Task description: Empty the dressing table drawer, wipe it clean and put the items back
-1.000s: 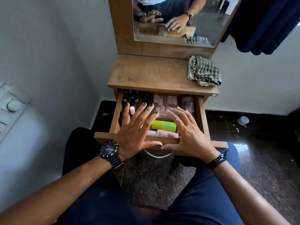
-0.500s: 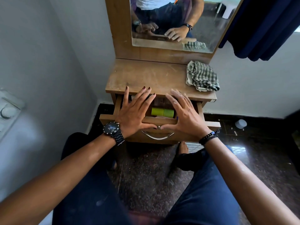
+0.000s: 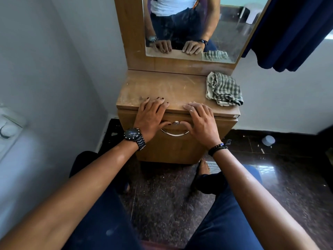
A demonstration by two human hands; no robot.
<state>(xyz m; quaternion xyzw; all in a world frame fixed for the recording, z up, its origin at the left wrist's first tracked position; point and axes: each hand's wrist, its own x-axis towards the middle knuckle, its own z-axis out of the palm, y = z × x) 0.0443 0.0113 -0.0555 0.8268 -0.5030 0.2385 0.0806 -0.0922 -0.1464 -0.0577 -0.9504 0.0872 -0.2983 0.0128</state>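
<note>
The wooden dressing table point(image 3: 162, 87) stands against the wall with its drawer point(image 3: 173, 147) closed, so the items inside are hidden. My left hand point(image 3: 150, 117) lies flat over the drawer's top edge, fingers straight and reaching onto the tabletop, thumb by the curved metal handle point(image 3: 174, 134). My right hand point(image 3: 201, 121) lies the same way on the right of the handle. A checked cloth point(image 3: 223, 89) sits crumpled on the tabletop's right rear corner.
A mirror point(image 3: 189, 27) rises behind the tabletop. A dark blue curtain point(image 3: 292, 33) hangs at the upper right. A small white lid point(image 3: 268, 140) lies on the dark floor to the right. My knees and a bare foot point(image 3: 203, 167) are in front of the table.
The drawer, open and showing bottles and tubes a second ago, has slid fully in under both palms. My fingers now reach onto the tabletop edge.
</note>
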